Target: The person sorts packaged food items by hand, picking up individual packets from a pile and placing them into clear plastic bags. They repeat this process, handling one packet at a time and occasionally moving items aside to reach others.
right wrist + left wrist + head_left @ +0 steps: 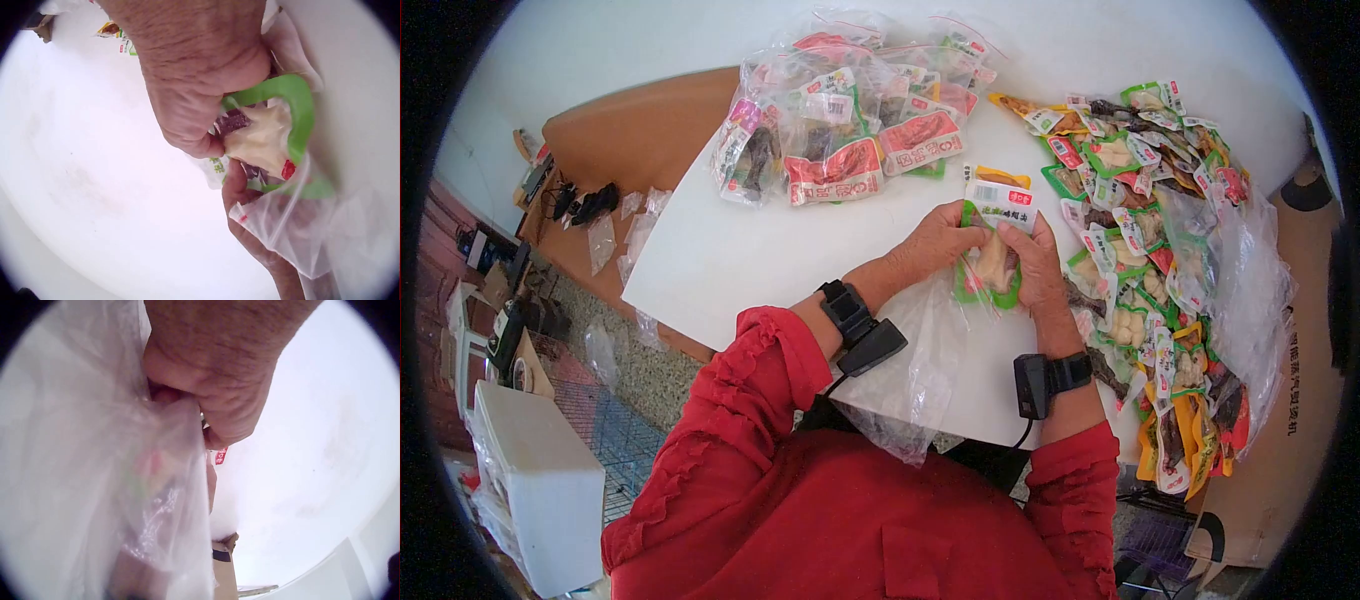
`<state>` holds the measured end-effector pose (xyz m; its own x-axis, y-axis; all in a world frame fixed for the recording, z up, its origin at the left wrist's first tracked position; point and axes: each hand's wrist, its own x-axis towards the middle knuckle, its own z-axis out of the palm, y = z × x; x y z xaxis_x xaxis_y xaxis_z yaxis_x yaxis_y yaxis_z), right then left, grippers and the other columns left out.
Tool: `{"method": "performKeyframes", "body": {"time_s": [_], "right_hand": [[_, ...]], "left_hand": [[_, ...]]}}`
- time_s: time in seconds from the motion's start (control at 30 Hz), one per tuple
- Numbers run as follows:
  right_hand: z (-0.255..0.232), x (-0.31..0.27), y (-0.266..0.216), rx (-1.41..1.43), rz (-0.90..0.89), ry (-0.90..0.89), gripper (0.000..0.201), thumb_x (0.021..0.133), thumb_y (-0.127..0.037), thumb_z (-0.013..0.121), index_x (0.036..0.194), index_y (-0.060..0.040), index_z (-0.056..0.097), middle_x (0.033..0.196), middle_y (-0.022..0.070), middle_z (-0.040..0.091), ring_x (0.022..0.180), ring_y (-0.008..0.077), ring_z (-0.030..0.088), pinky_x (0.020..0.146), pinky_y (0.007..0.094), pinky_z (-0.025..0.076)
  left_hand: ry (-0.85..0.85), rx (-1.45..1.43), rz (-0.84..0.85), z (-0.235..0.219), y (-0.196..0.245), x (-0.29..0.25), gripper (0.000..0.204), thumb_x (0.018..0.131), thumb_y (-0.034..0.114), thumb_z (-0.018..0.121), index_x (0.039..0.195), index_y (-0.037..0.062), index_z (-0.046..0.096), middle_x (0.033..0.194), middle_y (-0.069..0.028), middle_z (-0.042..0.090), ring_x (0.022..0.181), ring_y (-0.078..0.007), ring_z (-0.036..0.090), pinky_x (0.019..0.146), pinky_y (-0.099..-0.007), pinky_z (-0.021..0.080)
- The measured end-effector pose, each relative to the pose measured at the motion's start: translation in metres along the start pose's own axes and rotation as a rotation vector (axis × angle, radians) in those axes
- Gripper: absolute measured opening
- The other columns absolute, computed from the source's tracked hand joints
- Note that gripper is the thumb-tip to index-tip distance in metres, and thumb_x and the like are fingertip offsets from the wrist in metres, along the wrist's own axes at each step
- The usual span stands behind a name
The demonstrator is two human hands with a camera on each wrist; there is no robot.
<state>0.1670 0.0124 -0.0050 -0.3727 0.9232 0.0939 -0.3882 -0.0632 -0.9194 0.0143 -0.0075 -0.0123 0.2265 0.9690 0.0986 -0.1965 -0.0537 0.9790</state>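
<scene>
Both hands hold a green-edged food packet (992, 268) with pale contents in front of the chest. The left hand (932, 243) grips its left side, thumb on the front, while the right hand (1040, 262) grips the other side with its thumb on top. A yellow-edged packet (1007, 178) shows behind its upper end. From beside the left hand a clear zip bag (912, 350) hangs over the table's front edge. Close up in the right wrist view, the bag's zip edge (281, 219) lies against the packet's lower end, over part of the left hand. Fingers behind the packet are hidden.
Filled clear bags of packets (830, 130) stand at the back of the white table (690, 250). A large heap of loose food packets (1140, 260) covers the right side, with clear plastic bags (1250, 280) along its outer edge. Cardboard (1250, 500) stands beyond it.
</scene>
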Motion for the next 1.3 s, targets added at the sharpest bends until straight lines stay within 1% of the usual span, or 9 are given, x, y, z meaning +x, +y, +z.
{"method": "performKeyframes", "body": {"time_s": [0.1, 0.33, 0.5, 0.7, 0.83, 0.9, 1.0, 1.13, 1.3], "right_hand": [[-0.003, 0.001, 0.001, 0.007, 0.028, -0.015, 0.027, 0.079, -0.006, 0.055, 0.105, -0.0023, 0.05, 0.095, 0.0058, 0.057, 0.083, 0.013, 0.056, 0.073, 0.026, 0.047], [-0.005, 0.002, 0.004, 0.031, 0.063, -0.02, 0.025, 0.077, -0.005, 0.051, 0.102, -0.0021, 0.051, 0.092, 0.0054, 0.058, 0.08, 0.0128, 0.056, 0.072, 0.0262, 0.047], [-0.004, 0.001, 0.003, 0.017, 0.062, -0.019, 0.025, 0.077, -0.005, 0.049, 0.102, -0.0016, 0.052, 0.091, 0.0052, 0.058, 0.08, 0.0126, 0.056, 0.072, 0.0263, 0.047], [-0.004, 0.0, 0.002, 0.004, 0.061, -0.026, 0.026, 0.077, -0.005, 0.048, 0.103, -0.0013, 0.052, 0.093, 0.0055, 0.058, 0.081, 0.0126, 0.056, 0.073, 0.0264, 0.047], [-0.002, -0.001, 0.0, -0.018, 0.057, -0.034, 0.027, 0.077, -0.005, 0.048, 0.103, -0.0012, 0.052, 0.094, 0.0056, 0.058, 0.082, 0.0129, 0.056, 0.074, 0.027, 0.046], [-0.003, 0.0, 0.001, -0.01, 0.056, -0.037, 0.027, 0.077, -0.005, 0.048, 0.104, -0.0012, 0.051, 0.094, 0.0057, 0.058, 0.082, 0.013, 0.056, 0.074, 0.0271, 0.046], [-0.005, 0.001, 0.002, 0.008, 0.059, -0.047, 0.027, 0.077, -0.005, 0.048, 0.104, -0.0012, 0.051, 0.094, 0.0057, 0.057, 0.083, 0.0129, 0.056, 0.074, 0.0271, 0.046], [-0.004, 0.001, 0.002, 0.042, 0.054, -0.045, 0.027, 0.078, -0.007, 0.049, 0.105, -0.0011, 0.051, 0.095, 0.0058, 0.057, 0.084, 0.0127, 0.055, 0.075, 0.0268, 0.046], [-0.001, 0.0, 0.0, 0.021, 0.038, -0.046, 0.028, 0.079, -0.008, 0.049, 0.106, -0.0009, 0.051, 0.096, 0.0056, 0.057, 0.085, 0.0125, 0.055, 0.077, 0.0263, 0.044]], "left_hand": [[-0.007, 0.037, -0.07, -0.005, -0.001, 0.0, 0.02, 0.078, 0.012, 0.055, 0.096, 0.0045, 0.054, 0.084, -0.0002, 0.058, 0.073, -0.0062, 0.052, 0.061, -0.0204, 0.042], [-0.004, -0.014, -0.079, 0.0, 0.004, -0.002, 0.02, 0.079, 0.012, 0.054, 0.097, 0.0041, 0.055, 0.084, 0.0004, 0.058, 0.072, -0.0063, 0.052, 0.06, -0.0194, 0.042], [0.015, -0.103, -0.051, 0.001, 0.001, -0.001, 0.022, 0.084, 0.021, 0.053, 0.098, 0.0045, 0.055, 0.081, 0.0009, 0.057, 0.069, -0.0047, 0.052, 0.057, -0.0184, 0.042], [0.009, -0.077, -0.091, 0.002, 0.008, -0.004, 0.024, 0.086, 0.026, 0.051, 0.098, 0.0058, 0.056, 0.078, 0.0031, 0.056, 0.064, -0.0018, 0.049, 0.052, -0.0167, 0.04], [0.024, -0.071, -0.096, 0.002, 0.006, -0.003, 0.025, 0.087, 0.028, 0.05, 0.098, 0.0055, 0.056, 0.078, 0.0029, 0.056, 0.065, -0.0023, 0.049, 0.053, -0.0169, 0.04], [0.017, -0.119, -0.058, 0.0, -0.003, 0.001, 0.027, 0.087, 0.029, 0.049, 0.097, 0.0047, 0.055, 0.08, 0.0023, 0.056, 0.067, -0.0031, 0.05, 0.056, -0.0178, 0.042], [0.004, -0.1, -0.076, -0.003, -0.007, 0.003, 0.028, 0.088, 0.029, 0.048, 0.098, 0.0039, 0.054, 0.082, 0.0013, 0.056, 0.069, -0.0039, 0.051, 0.059, -0.019, 0.044], [0.011, -0.073, -0.077, -0.004, -0.004, 0.001, 0.029, 0.088, 0.029, 0.047, 0.1, 0.0037, 0.053, 0.083, 0.0009, 0.056, 0.07, -0.004, 0.051, 0.059, -0.0192, 0.044], [0.046, -0.076, -0.099, -0.004, -0.004, 0.002, 0.03, 0.088, 0.032, 0.047, 0.099, 0.0044, 0.053, 0.081, 0.0016, 0.056, 0.067, -0.0031, 0.05, 0.055, -0.0177, 0.042]]}}
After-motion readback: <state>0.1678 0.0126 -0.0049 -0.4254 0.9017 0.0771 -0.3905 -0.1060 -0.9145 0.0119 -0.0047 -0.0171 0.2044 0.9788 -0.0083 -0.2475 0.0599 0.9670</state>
